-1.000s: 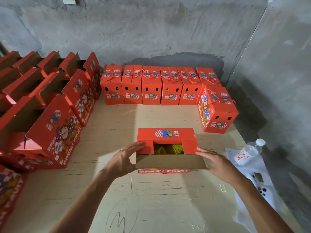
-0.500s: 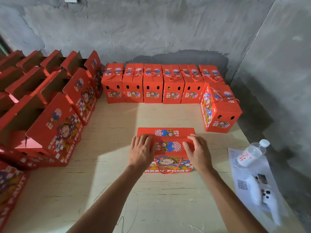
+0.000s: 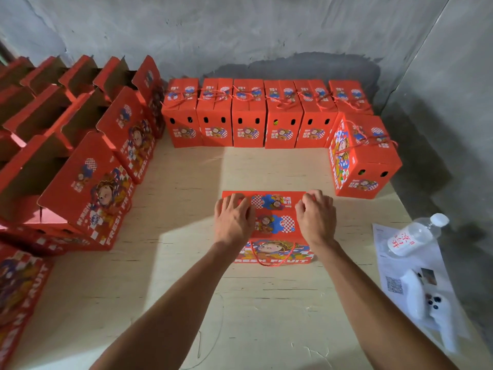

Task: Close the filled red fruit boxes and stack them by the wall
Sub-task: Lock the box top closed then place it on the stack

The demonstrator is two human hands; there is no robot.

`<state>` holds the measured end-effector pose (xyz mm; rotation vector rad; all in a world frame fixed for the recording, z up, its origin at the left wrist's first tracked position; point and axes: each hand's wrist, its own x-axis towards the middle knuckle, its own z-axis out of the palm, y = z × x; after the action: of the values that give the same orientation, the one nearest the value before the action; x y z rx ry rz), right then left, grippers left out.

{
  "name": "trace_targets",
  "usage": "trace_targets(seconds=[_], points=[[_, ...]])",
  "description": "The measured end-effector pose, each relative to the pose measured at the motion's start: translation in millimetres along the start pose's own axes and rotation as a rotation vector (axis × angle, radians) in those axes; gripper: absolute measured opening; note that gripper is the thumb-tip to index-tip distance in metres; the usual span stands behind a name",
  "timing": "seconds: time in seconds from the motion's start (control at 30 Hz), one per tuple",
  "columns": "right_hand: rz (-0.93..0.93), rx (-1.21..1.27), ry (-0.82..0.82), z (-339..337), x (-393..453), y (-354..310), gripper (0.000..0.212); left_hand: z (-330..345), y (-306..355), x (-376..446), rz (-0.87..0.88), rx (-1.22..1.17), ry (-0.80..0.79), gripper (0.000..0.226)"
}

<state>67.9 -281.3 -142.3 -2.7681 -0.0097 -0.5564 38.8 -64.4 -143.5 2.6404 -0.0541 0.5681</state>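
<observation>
A red fruit box (image 3: pixel 274 222) with a cartoon print and "FRESH FRUIT" lettering stands in the middle of the wooden table, its top flaps folded down. My left hand (image 3: pixel 233 218) lies flat on the left part of the lid, fingers spread. My right hand (image 3: pixel 316 216) rests on the lid's right part with the fingers curled at the far edge. A red rope handle (image 3: pixel 272 259) hangs on the box's front. Several closed boxes (image 3: pixel 249 116) stand in a row along the back wall, and one more closed box (image 3: pixel 364 156) sits at the row's right end.
Several open red boxes (image 3: pixel 88 188) with raised flaps fill the left side of the table. At the right edge lie a water bottle (image 3: pixel 412 237), a sheet of paper (image 3: pixel 394 284) and a white controller (image 3: pixel 429 305). Concrete walls close the back and right.
The near flap went down over the fruit and the box top is now shut. Both hands moved from the box's sides onto the lid and slid toward its far edge.
</observation>
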Motion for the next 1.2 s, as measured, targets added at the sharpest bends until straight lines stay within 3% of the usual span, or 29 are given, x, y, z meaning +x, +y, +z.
trace_targets(seconds=[0.13, 0.27, 0.4, 0.6, 0.7, 0.87, 0.93, 1.1, 1.13, 1.2], points=[[-0.213, 0.061, -0.051, -0.9, 17.1, 11.5, 0.017, 3.4, 3.4, 9.1, 0.011, 0.086, -0.149, 0.021], [-0.282, -0.012, -0.159, 3.3, 21.3, 9.7, 0.024, 11.1, 11.0, 14.6, 0.111, 0.176, -0.347, 0.039], [-0.311, -0.004, -0.138, 7.0, 22.6, 5.1, 0.028, 16.2, 23.5, 15.2, 0.104, 0.201, -0.336, 0.049], [-0.361, -0.025, -0.138, 20.0, 20.2, 1.3, 0.034, 22.2, 17.7, 12.7, 0.133, 0.109, -0.302, 0.042], [-0.324, -0.079, -0.121, 28.5, 19.4, 1.9, 0.046, 28.9, 16.7, 16.3, 0.107, 0.128, -0.367, 0.062], [-0.339, -0.205, -0.132, 31.0, 25.0, -2.8, 0.047, 35.7, 14.8, 17.8, 0.126, 0.204, -0.459, 0.068], [-0.296, -0.259, -0.168, 25.9, 29.4, -10.5, 0.047, 37.3, 11.5, 23.5, 0.159, 0.233, -0.467, 0.068], [0.059, -0.373, -0.310, 13.9, 13.0, -48.4, 0.057, 19.8, -11.6, 50.0, 0.426, 0.204, -0.535, 0.063], [0.153, -0.341, -0.376, 7.0, 11.2, -52.3, 0.059, 16.2, -14.8, 56.2, 0.356, 0.250, -0.481, 0.064], [0.237, -0.319, -0.551, 1.2, 2.8, -46.7, 0.059, 7.2, -19.1, 53.5, 0.001, 0.307, -0.323, 0.076]])
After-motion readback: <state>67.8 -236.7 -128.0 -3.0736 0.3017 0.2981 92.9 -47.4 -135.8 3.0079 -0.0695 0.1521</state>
